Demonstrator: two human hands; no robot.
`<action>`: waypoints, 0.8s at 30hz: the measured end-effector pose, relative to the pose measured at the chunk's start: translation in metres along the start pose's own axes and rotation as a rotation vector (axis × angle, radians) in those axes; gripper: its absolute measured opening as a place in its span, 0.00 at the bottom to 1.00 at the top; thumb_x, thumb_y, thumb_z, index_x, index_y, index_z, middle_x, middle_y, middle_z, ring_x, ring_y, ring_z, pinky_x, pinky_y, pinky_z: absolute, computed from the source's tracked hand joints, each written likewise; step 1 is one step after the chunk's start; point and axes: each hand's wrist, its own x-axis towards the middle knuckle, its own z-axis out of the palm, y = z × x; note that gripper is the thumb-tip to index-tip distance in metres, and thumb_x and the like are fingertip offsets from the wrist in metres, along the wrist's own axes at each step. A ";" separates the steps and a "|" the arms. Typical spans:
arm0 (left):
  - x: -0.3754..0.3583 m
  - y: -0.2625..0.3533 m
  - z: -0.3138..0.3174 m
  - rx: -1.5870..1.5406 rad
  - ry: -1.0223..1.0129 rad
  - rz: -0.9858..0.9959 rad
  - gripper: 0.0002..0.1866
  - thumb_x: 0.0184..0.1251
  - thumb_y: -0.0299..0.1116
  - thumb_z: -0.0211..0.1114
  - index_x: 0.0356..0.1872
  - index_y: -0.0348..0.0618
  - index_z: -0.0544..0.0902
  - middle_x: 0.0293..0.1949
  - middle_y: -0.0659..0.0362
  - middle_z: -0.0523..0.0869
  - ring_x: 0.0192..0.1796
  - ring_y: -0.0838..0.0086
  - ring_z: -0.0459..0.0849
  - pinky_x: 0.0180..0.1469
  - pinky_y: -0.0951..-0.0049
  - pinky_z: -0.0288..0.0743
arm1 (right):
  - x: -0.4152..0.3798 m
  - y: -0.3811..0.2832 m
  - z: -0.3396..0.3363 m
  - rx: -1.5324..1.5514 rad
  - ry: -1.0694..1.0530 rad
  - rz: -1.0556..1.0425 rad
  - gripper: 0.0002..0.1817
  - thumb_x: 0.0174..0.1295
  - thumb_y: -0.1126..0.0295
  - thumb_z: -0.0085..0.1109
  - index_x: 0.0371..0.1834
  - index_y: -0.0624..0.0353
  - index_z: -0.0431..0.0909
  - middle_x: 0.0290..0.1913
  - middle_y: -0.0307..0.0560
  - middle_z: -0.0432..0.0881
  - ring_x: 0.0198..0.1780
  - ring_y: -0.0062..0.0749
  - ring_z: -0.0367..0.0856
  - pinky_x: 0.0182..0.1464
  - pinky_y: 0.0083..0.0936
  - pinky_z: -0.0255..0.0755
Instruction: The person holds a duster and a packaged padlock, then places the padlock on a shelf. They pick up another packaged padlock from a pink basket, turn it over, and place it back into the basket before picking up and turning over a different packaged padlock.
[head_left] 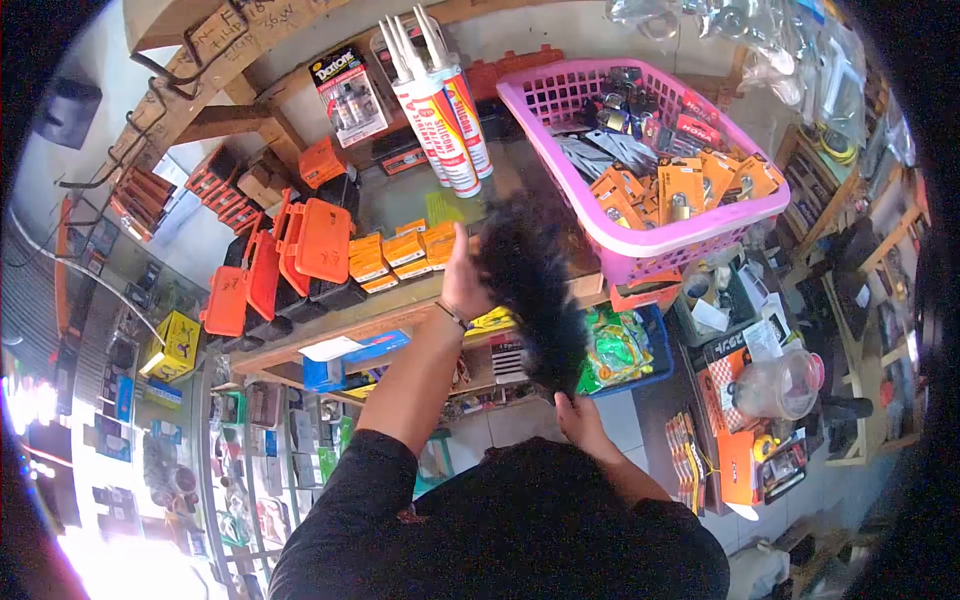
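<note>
In the head view, the right hand (585, 425) is closed on the lower end of a black duster (530, 295), whose soft head slants up and away over the front of the wooden counter (340, 330). Holding it at that end probably leaves the whole fluffy length free and gives reach without leaning in. The duster is blurred, so its handle and exact outline cannot be made out.

The left hand (466, 278) is open and grips nothing that shows, its thumb and fingers pointing up just beside the duster. Whether it touches the fluff, I cannot tell. Its nearest neighbours are the small orange boxes (410, 247), stacked in rows, likely so that their matching faces can be read from the front.

Behind that hand, the silicone tubes (440, 130) stand upright in a tight group, nozzles up, which probably saves room. To the left, the orange-lidded cases (323, 240) sit side by side near the counter edge, seemingly to be within easy reach.

To the right, the pink basket (640, 240) holds padlocks in orange packs plus other loose goods; its tall sides keep the mixed stock together. Below it, a blue tray (655, 345) gathers green packets (615, 345), presumably because they would slide about otherwise.
</note>
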 end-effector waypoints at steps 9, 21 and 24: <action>0.002 0.001 0.001 -0.157 -0.125 -0.014 0.38 0.59 0.65 0.39 0.62 0.45 0.58 0.60 0.52 0.66 0.57 0.44 0.66 0.53 0.41 0.64 | -0.002 -0.001 -0.002 -0.220 -0.095 0.236 0.18 0.62 0.60 0.47 0.31 0.69 0.72 0.21 0.50 0.74 0.25 0.31 0.70 0.30 0.34 0.65; 0.005 0.001 -0.017 -0.021 -0.498 -0.020 0.37 0.60 0.62 0.41 0.63 0.45 0.58 0.60 0.51 0.66 0.60 0.41 0.61 0.60 0.40 0.53 | -0.008 -0.030 -0.007 -0.140 -0.099 -0.064 0.23 0.61 0.56 0.49 0.17 0.66 0.71 0.12 0.46 0.67 0.17 0.30 0.67 0.21 0.33 0.60; 0.001 0.000 -0.005 -0.299 -0.164 -0.039 0.37 0.60 0.62 0.41 0.63 0.47 0.58 0.59 0.51 0.67 0.60 0.47 0.63 0.62 0.42 0.52 | -0.008 -0.028 -0.006 -0.134 -0.028 0.060 0.23 0.60 0.56 0.50 0.15 0.65 0.70 0.11 0.45 0.66 0.17 0.29 0.67 0.20 0.32 0.59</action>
